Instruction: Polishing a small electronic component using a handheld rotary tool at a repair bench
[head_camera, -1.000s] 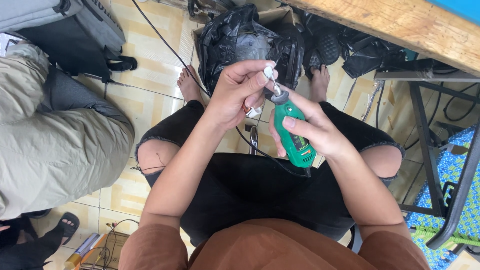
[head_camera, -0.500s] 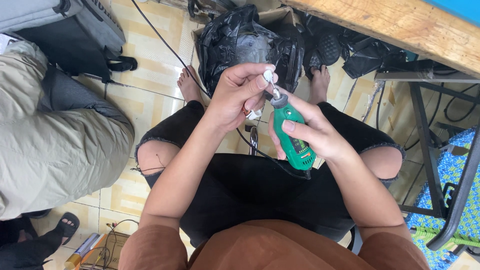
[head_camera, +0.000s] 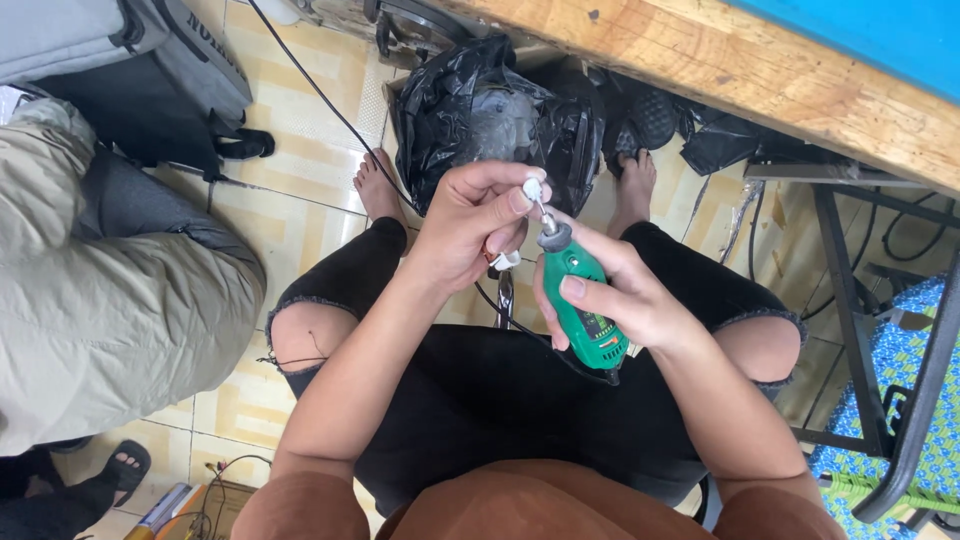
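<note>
I observe my right hand (head_camera: 625, 300) wrapped around a green rotary tool (head_camera: 582, 305), fingers clenched on its body with the thumb lying across the top. The tool points up and away from me, its grey collar toward the left hand, and a thin metal shank rises from that collar to a small white bit (head_camera: 533, 189). A black cord (head_camera: 520, 320) leaves the tool's lower end and runs across my lap.

My left hand (head_camera: 470, 225) is just beside the tool's nose. Its thumb and forefinger are pinched against the white bit, while the remaining fingers curl over a small white piece (head_camera: 506, 261) tucked under the palm; I cannot tell what that piece is.

Both hands are held above my knees, over black trousers (head_camera: 480, 400) torn at each knee. My bare feet rest on the tiled floor (head_camera: 290, 200), either side of a black plastic bag (head_camera: 490, 110). A wooden worktop (head_camera: 760, 70) edge crosses the upper right. At left, another person's leg in khaki trousers (head_camera: 100, 300) sits near a grey backpack (head_camera: 110, 60). A metal chair frame (head_camera: 900, 400) stands at right.
</note>
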